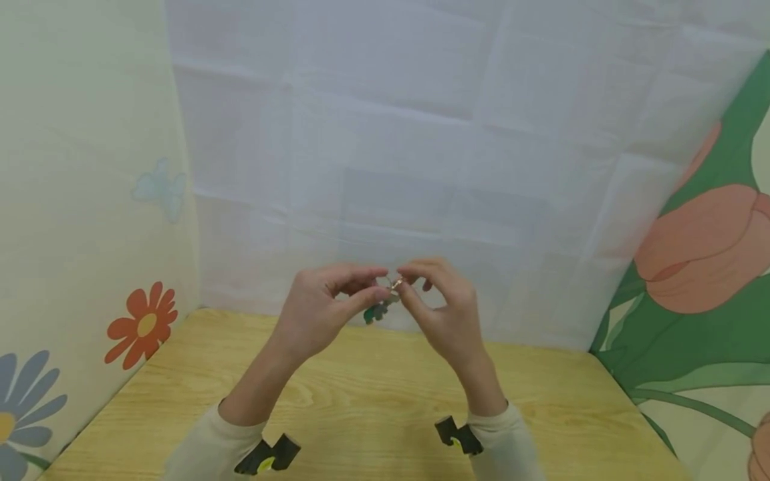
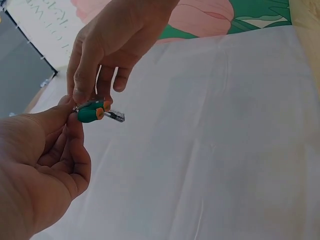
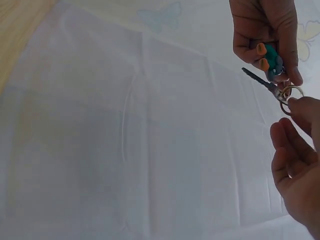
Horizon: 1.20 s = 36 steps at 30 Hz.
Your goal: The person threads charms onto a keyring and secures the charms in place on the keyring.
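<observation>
Both hands are raised above the light wooden tabletop point(image 1: 373, 401), in front of the creased white cloth backdrop point(image 1: 421, 133). The left hand point(image 1: 319, 314) has thumb and forefinger curled and pinched on a small green-and-orange plastic keyring charm point(image 2: 91, 111), which hangs just below the fingertips. A thin dark metal key point(image 3: 257, 79) projects from the charm, clear of the tabletop. The right hand point(image 1: 442, 310) meets the left directly above the tabletop; its thumb and forefinger pinch the small metal split ring point(image 3: 290, 93) joined to the charm, with the remaining fingers loosely curled and holding nothing. The ring sits between the two hands, touching both. Cream sleeves point(image 1: 210, 441) cover both forearms. Flower-printed panels point(image 1: 90, 267) stand at either side of the backdrop.
</observation>
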Each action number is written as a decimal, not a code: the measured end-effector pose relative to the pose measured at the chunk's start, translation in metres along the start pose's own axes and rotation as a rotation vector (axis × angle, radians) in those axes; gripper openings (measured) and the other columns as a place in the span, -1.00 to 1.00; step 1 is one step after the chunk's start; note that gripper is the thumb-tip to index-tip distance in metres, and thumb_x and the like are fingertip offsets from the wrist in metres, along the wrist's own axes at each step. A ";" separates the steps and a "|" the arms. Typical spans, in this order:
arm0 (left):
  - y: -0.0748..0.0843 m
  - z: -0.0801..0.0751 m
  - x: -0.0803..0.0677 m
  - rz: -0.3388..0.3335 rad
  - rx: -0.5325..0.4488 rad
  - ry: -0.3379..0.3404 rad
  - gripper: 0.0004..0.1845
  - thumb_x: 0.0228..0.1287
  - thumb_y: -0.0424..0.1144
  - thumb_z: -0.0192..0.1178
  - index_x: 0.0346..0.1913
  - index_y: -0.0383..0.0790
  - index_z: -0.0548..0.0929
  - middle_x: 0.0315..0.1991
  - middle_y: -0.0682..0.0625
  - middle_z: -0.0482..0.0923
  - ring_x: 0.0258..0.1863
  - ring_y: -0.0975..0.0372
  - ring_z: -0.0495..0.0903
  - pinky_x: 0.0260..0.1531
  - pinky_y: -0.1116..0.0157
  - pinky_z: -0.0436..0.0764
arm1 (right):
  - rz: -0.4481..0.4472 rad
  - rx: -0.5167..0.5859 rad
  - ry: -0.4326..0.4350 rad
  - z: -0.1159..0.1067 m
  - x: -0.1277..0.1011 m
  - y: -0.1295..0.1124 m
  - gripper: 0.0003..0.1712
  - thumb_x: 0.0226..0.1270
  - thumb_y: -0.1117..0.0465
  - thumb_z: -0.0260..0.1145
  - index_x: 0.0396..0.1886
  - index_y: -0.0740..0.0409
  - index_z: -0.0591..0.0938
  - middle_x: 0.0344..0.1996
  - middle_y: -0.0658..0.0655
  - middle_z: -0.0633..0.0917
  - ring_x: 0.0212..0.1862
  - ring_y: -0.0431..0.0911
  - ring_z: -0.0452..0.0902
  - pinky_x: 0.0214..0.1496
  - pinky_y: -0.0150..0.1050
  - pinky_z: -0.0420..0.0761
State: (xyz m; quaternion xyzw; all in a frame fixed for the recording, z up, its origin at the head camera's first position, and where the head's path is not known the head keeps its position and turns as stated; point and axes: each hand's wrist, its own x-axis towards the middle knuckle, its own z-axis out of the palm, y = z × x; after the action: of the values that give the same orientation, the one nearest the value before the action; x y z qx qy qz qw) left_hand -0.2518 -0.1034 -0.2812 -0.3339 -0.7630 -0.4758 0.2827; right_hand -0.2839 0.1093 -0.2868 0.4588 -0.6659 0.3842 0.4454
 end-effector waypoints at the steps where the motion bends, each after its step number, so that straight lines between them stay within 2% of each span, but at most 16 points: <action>1: 0.000 0.000 0.000 0.002 0.000 0.000 -0.68 0.33 -0.13 0.40 0.11 -0.06 0.78 -0.26 0.23 0.73 -0.31 0.39 0.68 -0.37 0.25 0.66 | -0.020 -0.014 0.015 0.000 0.001 -0.001 -0.83 0.34 0.37 0.41 -0.10 0.23 0.74 -0.18 0.09 0.72 -0.22 -0.05 0.63 -0.27 -0.16 0.54; 6: 0.000 -0.001 0.000 0.021 0.004 0.001 -0.69 0.33 -0.13 0.40 0.11 -0.05 0.78 -0.27 0.25 0.73 -0.31 0.39 0.67 -0.44 0.26 0.62 | -0.099 -0.053 0.075 0.002 0.003 -0.003 -0.87 0.32 0.42 0.38 -0.16 0.26 0.74 -0.27 0.12 0.72 -0.32 -0.04 0.62 -0.35 -0.21 0.53; 8: 0.000 -0.001 0.001 0.033 0.002 0.001 -0.69 0.34 -0.13 0.39 0.11 -0.04 0.78 -0.28 0.26 0.72 -0.32 0.39 0.67 -0.47 0.27 0.60 | -0.090 -0.033 0.092 0.004 0.002 -0.003 -0.88 0.31 0.44 0.37 -0.19 0.26 0.74 -0.29 0.12 0.73 -0.35 -0.06 0.60 -0.36 -0.24 0.52; 10: 0.001 -0.002 0.001 0.048 -0.003 0.000 -0.69 0.33 -0.13 0.40 0.11 -0.04 0.78 -0.27 0.26 0.72 -0.33 0.39 0.66 -0.48 0.27 0.59 | -0.033 0.032 0.099 0.005 0.001 -0.004 -0.87 0.29 0.48 0.37 -0.22 0.28 0.74 -0.30 0.14 0.74 -0.37 -0.06 0.58 -0.35 -0.26 0.52; 13: 0.002 -0.002 0.001 0.074 -0.014 -0.008 -0.70 0.33 -0.16 0.40 0.10 -0.05 0.79 -0.27 0.26 0.72 -0.34 0.38 0.66 -0.50 0.29 0.56 | 0.147 0.174 0.105 0.007 -0.002 -0.006 -0.87 0.28 0.52 0.38 -0.25 0.27 0.74 -0.29 0.17 0.74 -0.36 -0.03 0.60 -0.30 -0.26 0.60; 16: 0.003 -0.002 0.001 0.107 -0.008 -0.012 -0.71 0.34 -0.18 0.40 0.10 -0.07 0.79 -0.27 0.26 0.72 -0.35 0.39 0.65 -0.55 0.31 0.50 | 0.391 0.359 0.107 0.008 -0.004 -0.010 -0.93 0.33 0.44 0.41 -0.29 0.22 0.75 -0.31 0.20 0.73 -0.36 0.01 0.60 -0.26 -0.21 0.63; 20: 0.005 -0.001 0.001 0.157 0.021 -0.008 -0.70 0.34 -0.21 0.40 0.11 -0.11 0.78 -0.25 0.23 0.72 -0.34 0.38 0.63 -0.61 0.33 0.43 | 0.673 0.674 0.107 0.008 -0.005 -0.014 -0.91 0.39 0.33 0.40 -0.35 0.21 0.72 -0.32 0.20 0.69 -0.33 0.01 0.56 -0.20 -0.18 0.60; 22: 0.006 0.000 0.001 0.168 0.029 -0.007 -0.70 0.35 -0.22 0.40 0.11 -0.13 0.78 -0.23 0.22 0.72 -0.34 0.38 0.62 -0.60 0.33 0.44 | 0.769 0.813 0.109 0.008 -0.006 -0.014 -0.88 0.41 0.32 0.39 -0.37 0.23 0.70 -0.30 0.19 0.68 -0.29 0.00 0.57 -0.16 -0.17 0.59; 24: 0.005 0.000 0.001 0.166 0.032 -0.011 -0.70 0.35 -0.22 0.40 0.11 -0.14 0.78 -0.21 0.23 0.71 -0.33 0.38 0.62 -0.60 0.34 0.45 | 0.834 0.880 0.105 0.009 -0.006 -0.014 -0.88 0.42 0.32 0.38 -0.36 0.24 0.69 -0.30 0.18 0.67 -0.27 -0.01 0.58 -0.11 -0.15 0.59; 26: 0.005 -0.001 0.001 0.162 0.037 -0.016 -0.71 0.36 -0.21 0.39 0.11 -0.14 0.78 -0.21 0.24 0.70 -0.33 0.39 0.62 -0.59 0.33 0.46 | 0.850 0.835 0.085 0.010 -0.007 -0.014 -0.90 0.42 0.28 0.40 -0.31 0.22 0.70 -0.30 0.17 0.68 -0.26 -0.02 0.57 -0.07 -0.13 0.59; 29: 0.004 -0.001 0.001 0.156 0.051 -0.020 -0.72 0.36 -0.20 0.38 0.10 -0.11 0.79 -0.23 0.27 0.69 -0.34 0.41 0.61 -0.60 0.32 0.46 | 0.803 0.657 0.058 0.011 -0.007 -0.013 -0.84 0.39 0.19 0.45 -0.23 0.21 0.72 -0.30 0.18 0.70 -0.27 0.01 0.56 -0.07 -0.10 0.57; 33: 0.002 -0.001 0.001 0.152 0.071 -0.014 -0.73 0.35 -0.18 0.39 0.07 -0.09 0.80 -0.22 0.28 0.71 -0.34 0.42 0.62 -0.59 0.32 0.48 | 0.641 0.406 0.041 0.011 -0.007 -0.013 -0.80 0.38 0.13 0.47 -0.16 0.18 0.74 -0.29 0.15 0.73 -0.27 0.04 0.61 -0.10 -0.09 0.62; 36: 0.001 -0.002 0.000 0.140 0.066 -0.011 -0.73 0.34 -0.18 0.40 0.07 -0.10 0.80 -0.21 0.25 0.72 -0.33 0.41 0.63 -0.52 0.32 0.55 | 0.463 0.228 0.034 0.011 -0.006 -0.012 -0.85 0.39 0.20 0.45 -0.12 0.15 0.75 -0.27 0.06 0.74 -0.27 -0.01 0.64 -0.18 -0.15 0.63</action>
State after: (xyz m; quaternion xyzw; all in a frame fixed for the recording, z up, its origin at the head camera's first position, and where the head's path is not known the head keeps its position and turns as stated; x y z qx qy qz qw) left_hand -0.2508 -0.1044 -0.2801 -0.3794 -0.7545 -0.4278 0.3220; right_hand -0.2738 0.0976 -0.2946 0.3349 -0.6979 0.5563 0.3022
